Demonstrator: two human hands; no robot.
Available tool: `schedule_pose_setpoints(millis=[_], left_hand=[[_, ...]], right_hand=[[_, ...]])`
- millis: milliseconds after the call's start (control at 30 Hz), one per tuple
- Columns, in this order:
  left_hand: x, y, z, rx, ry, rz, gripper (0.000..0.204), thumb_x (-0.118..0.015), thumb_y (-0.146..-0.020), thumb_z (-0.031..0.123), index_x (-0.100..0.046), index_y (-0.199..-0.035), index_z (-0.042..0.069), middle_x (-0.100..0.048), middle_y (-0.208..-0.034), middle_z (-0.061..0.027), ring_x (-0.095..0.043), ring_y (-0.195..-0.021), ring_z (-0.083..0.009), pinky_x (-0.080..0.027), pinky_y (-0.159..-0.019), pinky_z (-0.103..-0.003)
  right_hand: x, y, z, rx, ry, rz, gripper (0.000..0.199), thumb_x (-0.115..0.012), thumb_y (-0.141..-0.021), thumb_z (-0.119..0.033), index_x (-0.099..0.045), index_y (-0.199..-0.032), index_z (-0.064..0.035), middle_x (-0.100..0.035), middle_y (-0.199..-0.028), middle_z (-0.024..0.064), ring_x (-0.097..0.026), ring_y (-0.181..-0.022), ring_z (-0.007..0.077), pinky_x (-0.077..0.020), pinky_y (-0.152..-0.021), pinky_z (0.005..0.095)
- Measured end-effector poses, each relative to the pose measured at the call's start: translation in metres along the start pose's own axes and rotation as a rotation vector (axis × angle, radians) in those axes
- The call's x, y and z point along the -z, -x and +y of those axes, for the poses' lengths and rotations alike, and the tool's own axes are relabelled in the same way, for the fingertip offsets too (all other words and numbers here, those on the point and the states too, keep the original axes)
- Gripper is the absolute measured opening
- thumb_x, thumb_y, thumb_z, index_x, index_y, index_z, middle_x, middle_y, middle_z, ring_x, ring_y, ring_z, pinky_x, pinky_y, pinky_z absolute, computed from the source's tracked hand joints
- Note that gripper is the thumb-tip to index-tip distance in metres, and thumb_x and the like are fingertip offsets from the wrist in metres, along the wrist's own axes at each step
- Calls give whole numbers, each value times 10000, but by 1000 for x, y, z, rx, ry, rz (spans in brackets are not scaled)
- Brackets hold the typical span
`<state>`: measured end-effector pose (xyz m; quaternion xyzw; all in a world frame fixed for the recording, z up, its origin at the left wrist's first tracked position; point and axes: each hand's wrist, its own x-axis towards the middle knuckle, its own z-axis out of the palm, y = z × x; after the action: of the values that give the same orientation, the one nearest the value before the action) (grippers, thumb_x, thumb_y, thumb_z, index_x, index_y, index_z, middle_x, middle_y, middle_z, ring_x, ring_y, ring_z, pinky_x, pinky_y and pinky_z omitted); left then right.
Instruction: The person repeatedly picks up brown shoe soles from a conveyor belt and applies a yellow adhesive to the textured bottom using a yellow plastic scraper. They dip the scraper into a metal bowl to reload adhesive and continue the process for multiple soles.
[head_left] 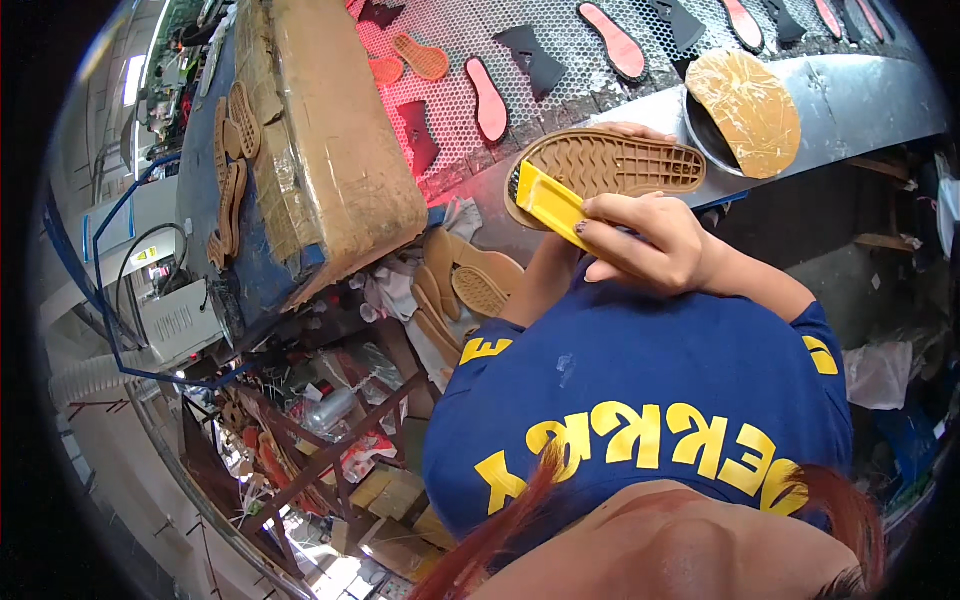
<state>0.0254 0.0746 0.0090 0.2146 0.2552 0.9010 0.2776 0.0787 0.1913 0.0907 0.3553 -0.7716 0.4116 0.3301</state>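
Note:
A tan shoe sole [600, 165] with a wavy tread lies crosswise before me, its patterned face toward me. My left hand [640, 131] holds it from beneath; only some fingers show, curled at its far edge, and the sole hides the rest. In my right hand [650, 240] is a yellow brush [552, 205], gripped between thumb and fingers. Its dark bristles [514, 186] are at the rim of the sole's left end. Right of the sole stands a bowl [702, 135], partly covered by a smeared tan disc [745, 112].
Beyond the metal ledge [850, 105], a mesh surface [455, 95] bears pink-faced soles [487, 98], black pieces [530, 60] and a tan sole [420, 57]. A taped cardboard-covered block [345, 140] stands at left. More tan soles [480, 290] are stacked beside my left arm.

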Motion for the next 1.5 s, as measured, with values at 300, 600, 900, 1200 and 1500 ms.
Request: schedule_pose_setpoints(millis=[300,600,900,1200,1500], left_hand=[[2,-3,1,81,221,41,390,-556,-887,267,-483,-1242,122,-513,-1243,-140,-473,-1228,-315,-346,-1078,-528],[6,-4,-9,91,309,121,382,-494,-942,409,-516,-1224,152,-515,-1243,-160,-470,-1218,-354,-316,-1081,-596],[42,-3,6,-9,-245,-102,667,-644,-834,322,-307,-1380,140,-456,-1326,-127,-453,-1262,-265,-392,-1057,-425],[23,-1,67,327,296,122,844,-553,-714,253,-249,-1423,-89,-444,-1296,-359,-609,-648,-240,-533,-518,-313],[9,11,68,458,481,-127,900,-590,-738,311,-207,-1427,-123,-299,-1347,-444,-592,-610,-261,-540,-523,-336]], right_hand=[[4,0,4,18,-85,-71,352,-732,-794,-234,-625,-1004,28,-579,-1039,156,-641,-715,238,-534,-567,326],[12,4,6,-15,-124,-151,318,-735,-784,-194,-624,-1001,10,-584,-1058,145,-645,-730,268,-542,-592,346],[3,14,15,-128,56,91,248,-791,-749,-60,-622,-929,-39,-624,-1063,153,-648,-896,281,-537,-740,348],[14,17,36,-545,14,433,240,-676,-768,117,-608,-976,19,-644,-914,148,-644,-842,251,-506,-757,314],[19,3,39,-292,212,347,264,-687,-740,117,-637,-968,-6,-647,-876,121,-642,-760,260,-511,-651,327]])
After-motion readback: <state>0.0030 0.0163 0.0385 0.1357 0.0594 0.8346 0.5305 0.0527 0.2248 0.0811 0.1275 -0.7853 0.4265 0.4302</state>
